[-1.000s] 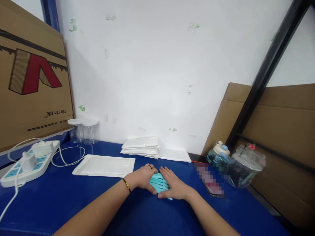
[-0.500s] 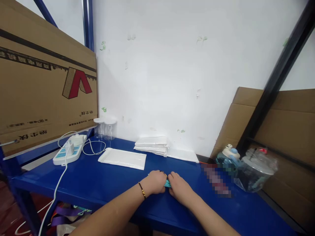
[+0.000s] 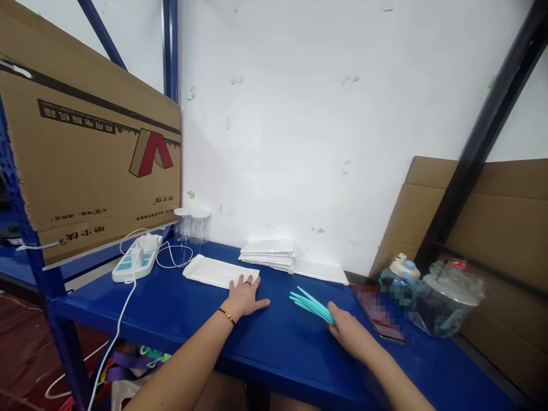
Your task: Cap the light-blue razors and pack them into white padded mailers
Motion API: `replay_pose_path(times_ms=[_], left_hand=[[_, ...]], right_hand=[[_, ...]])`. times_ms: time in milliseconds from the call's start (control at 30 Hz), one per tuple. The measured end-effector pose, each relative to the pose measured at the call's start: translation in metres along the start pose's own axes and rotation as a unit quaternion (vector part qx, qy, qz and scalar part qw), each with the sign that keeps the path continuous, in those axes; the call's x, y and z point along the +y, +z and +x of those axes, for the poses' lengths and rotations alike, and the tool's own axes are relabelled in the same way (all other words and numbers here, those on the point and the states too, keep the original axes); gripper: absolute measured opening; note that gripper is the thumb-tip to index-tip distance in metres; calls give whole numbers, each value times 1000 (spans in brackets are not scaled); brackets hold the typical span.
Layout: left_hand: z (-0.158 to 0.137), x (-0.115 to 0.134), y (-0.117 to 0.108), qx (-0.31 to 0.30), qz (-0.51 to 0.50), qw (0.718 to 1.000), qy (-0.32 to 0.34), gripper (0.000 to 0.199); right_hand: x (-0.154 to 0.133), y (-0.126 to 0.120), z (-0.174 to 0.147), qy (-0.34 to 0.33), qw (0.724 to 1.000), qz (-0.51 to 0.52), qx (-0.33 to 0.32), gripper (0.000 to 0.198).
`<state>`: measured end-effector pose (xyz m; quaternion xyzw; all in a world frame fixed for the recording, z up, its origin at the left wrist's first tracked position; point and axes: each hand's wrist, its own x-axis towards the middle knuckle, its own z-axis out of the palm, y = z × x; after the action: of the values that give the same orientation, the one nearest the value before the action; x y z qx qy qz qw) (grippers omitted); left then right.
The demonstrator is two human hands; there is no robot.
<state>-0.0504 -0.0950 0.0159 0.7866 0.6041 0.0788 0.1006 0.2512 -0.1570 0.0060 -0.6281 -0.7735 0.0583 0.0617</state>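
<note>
My left hand (image 3: 245, 297) lies with its fingers spread, the fingertips over the right end of a flat white padded envelope (image 3: 214, 272) on the blue tabletop. In my right hand (image 3: 346, 326) is a bundle of thin teal sticks (image 3: 311, 303), gripped at one end. Their free ends fan out slightly and point left and away from me. What exactly the sticks are, I cannot tell. Behind my hands, by the wall, is a stack of white envelopes (image 3: 268, 255), with another white envelope (image 3: 323, 272) flat to its right.
A white power strip (image 3: 136, 258) with plugs and cables lies at left, near two clear lidded jars (image 3: 199, 227). On the right are a phone (image 3: 381, 319), a blue bottle (image 3: 396, 279) and a bag-covered tub (image 3: 445, 302). Large cardboard (image 3: 94, 154) stands at left.
My hands have come apart. The left has let go of the sticks and moved left onto the envelope, fingers spreading. The right has moved right with the sticks, which now show clearly.
</note>
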Motion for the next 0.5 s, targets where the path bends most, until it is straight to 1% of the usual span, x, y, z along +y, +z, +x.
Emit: replay_pose_path(times_ms=[67, 133, 200, 267, 367, 433, 500], left_hand=[[-9, -4, 2, -7, -3, 998, 55, 82], [-21, -5, 3, 3, -25, 993, 112, 77], [-32, -6, 2, 18, -45, 989, 140, 73], [-43, -8, 2, 41, -62, 987, 144, 67], [-56, -14, 2, 59, -90, 987, 115, 56], [-65, -19, 0, 53, -96, 990, 92, 60], [-73, -24, -4, 34, -90, 992, 80, 62]], right_hand=[[13, -4, -5, 7, 999, 32, 11, 11], [21, -8, -9, 6, 998, 57, 19, 4], [26, -11, -13, 0, 997, 76, 26, 1], [27, -14, -15, -11, 996, 87, 31, 2], [25, -16, -17, -26, 995, 86, 32, 4], [23, -16, -18, -26, 996, 83, 27, 4], [21, -17, -19, -22, 996, 82, 22, 4]])
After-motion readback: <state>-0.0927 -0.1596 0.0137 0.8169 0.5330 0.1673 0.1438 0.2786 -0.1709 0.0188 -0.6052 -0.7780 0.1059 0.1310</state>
